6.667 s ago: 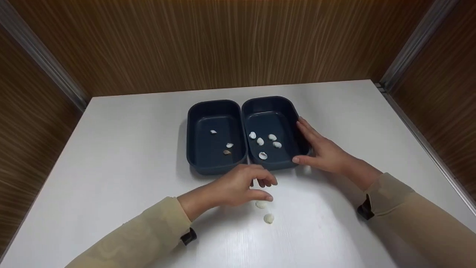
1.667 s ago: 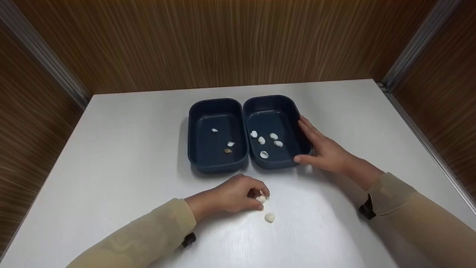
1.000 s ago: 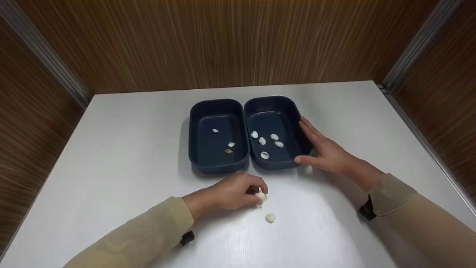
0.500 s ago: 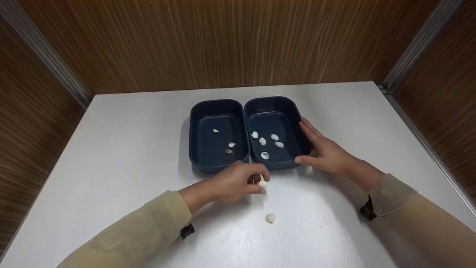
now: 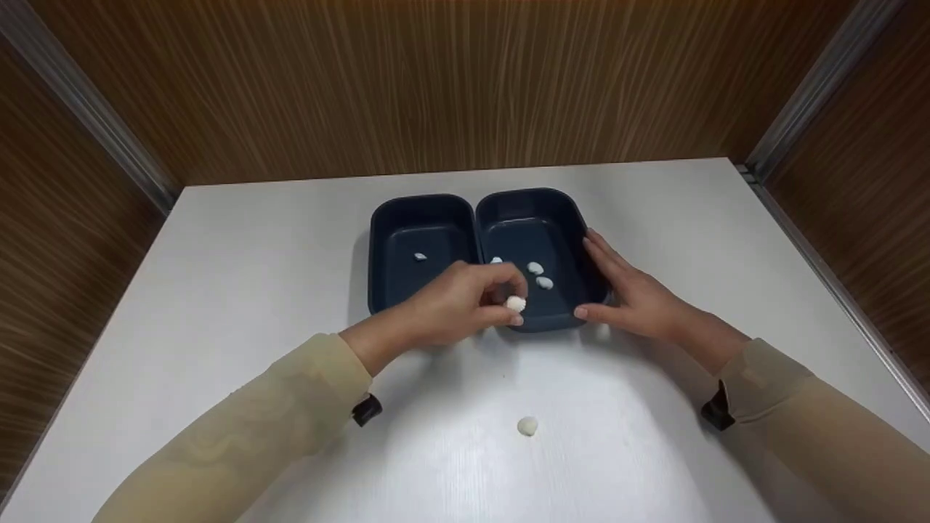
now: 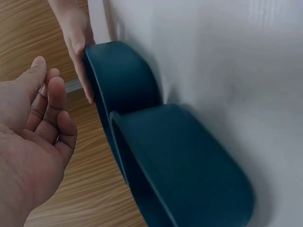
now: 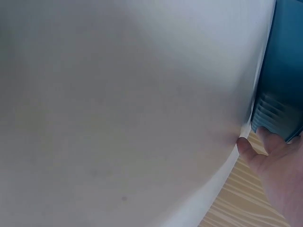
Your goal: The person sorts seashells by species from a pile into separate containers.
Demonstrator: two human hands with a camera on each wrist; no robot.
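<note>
The left hand [image 5: 454,301] pinches a white shell [image 5: 516,303] at its fingertips, over the near rim of the right tray [image 5: 563,319], whose floor lies toward 12 o'clock. The right hand [image 5: 632,294], fingers straight, rests on that tray's 3 o'clock wall

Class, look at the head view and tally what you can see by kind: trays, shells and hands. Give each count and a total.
Trays: 2, left and right
Shells in view: 6, some may be hidden; one held, one on the table
Hands: 2, left and right
Total: 10
</note>
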